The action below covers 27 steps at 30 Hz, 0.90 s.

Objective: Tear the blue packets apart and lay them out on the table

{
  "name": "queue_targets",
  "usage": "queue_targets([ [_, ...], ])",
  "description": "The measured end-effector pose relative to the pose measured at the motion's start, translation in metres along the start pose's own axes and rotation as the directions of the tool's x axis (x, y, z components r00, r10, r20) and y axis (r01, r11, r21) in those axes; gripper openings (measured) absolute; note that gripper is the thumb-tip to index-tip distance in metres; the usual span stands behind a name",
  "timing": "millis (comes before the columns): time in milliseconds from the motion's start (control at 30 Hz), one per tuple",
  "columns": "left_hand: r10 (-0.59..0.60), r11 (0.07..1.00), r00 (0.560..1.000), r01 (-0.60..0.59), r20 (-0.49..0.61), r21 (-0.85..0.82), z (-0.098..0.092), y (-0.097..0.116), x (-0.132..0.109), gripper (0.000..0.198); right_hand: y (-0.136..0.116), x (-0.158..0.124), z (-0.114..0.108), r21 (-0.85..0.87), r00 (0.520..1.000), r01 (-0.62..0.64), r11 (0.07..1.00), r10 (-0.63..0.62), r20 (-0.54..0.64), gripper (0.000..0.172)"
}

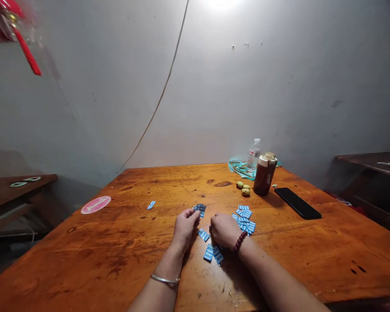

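Observation:
My left hand (185,227) is closed in a pinch on a small stack of blue-and-white striped cards (200,209), held just above the wooden table (117,242). My right hand (225,231), with a dark bead bracelet at the wrist, rests curled on the table beside it, fingers closed; what it holds is hidden. Loose striped cards lie between the hands (203,235), below the right hand (213,254), and in a pile (245,219) to its right. One single card (151,205) lies apart to the left.
A brown flask (264,174), a clear water bottle (254,154), a teal cord (238,167) and small yellow-green fruits (243,188) stand at the back right. A black phone (297,203) lies right. A pink round sticker (95,204) lies left. Side benches flank the table.

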<state>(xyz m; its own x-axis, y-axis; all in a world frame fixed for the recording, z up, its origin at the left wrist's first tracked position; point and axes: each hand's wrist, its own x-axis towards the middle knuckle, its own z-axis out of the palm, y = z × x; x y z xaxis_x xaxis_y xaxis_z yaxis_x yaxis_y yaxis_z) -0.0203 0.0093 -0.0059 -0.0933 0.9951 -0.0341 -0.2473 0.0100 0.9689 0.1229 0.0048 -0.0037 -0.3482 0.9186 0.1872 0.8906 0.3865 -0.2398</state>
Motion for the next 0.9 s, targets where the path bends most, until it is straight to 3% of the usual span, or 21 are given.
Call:
queue_targets([
  [67,-0.005,1.0,1.0,0.005,-0.008,-0.004,0.001,0.001,-0.001,0.024,0.004,0.004,0.0,0.189,0.995,-0.04,0.981,0.056,-0.083,0.018],
  [133,-0.009,1.0,1.0,0.009,-0.001,-0.008,0.001,0.001,-0.002,0.024,0.008,0.008,-0.001,0.484,0.983,-0.082,0.871,0.151,-0.105,0.017],
  [200,-0.017,1.0,0.999,0.017,0.028,-0.005,0.001,0.0,-0.002,0.025,0.007,0.011,-0.002,0.766,0.972,-0.145,0.627,0.235,-0.008,0.011],
  [267,-0.027,1.0,0.998,0.027,0.062,-0.007,0.002,-0.001,-0.003,0.025,0.004,0.012,-0.002,0.912,0.956,-0.217,0.348,0.264,0.127,0.011],
  [300,-0.032,0.999,0.997,0.033,0.077,-0.011,0.003,-0.001,-0.004,0.025,0.001,0.013,-0.001,0.939,0.948,-0.245,0.242,0.262,0.18,0.013],
  [367,-0.045,0.998,0.994,0.048,0.098,-0.028,0.004,-0.002,-0.005,0.024,-0.003,0.013,0.001,0.953,0.935,-0.278,0.121,0.263,0.239,0.019],
  [700,-0.084,0.991,0.983,0.099,0.162,-0.087,0.006,-0.002,-0.008,0.022,-0.01,0.012,0.007,0.98,0.933,-0.201,0.015,0.309,0.187,0.026],
  [800,-0.073,0.994,0.986,0.084,0.152,-0.065,0.007,-0.002,-0.008,0.023,-0.011,0.012,0.008,0.981,0.94,-0.188,0.044,0.299,0.166,0.027],
  [900,-0.073,0.994,0.993,0.081,0.09,-0.08,0.004,-0.001,-0.004,0.023,-0.006,0.013,0.009,0.974,0.957,-0.18,0.139,0.253,0.141,0.027],
])
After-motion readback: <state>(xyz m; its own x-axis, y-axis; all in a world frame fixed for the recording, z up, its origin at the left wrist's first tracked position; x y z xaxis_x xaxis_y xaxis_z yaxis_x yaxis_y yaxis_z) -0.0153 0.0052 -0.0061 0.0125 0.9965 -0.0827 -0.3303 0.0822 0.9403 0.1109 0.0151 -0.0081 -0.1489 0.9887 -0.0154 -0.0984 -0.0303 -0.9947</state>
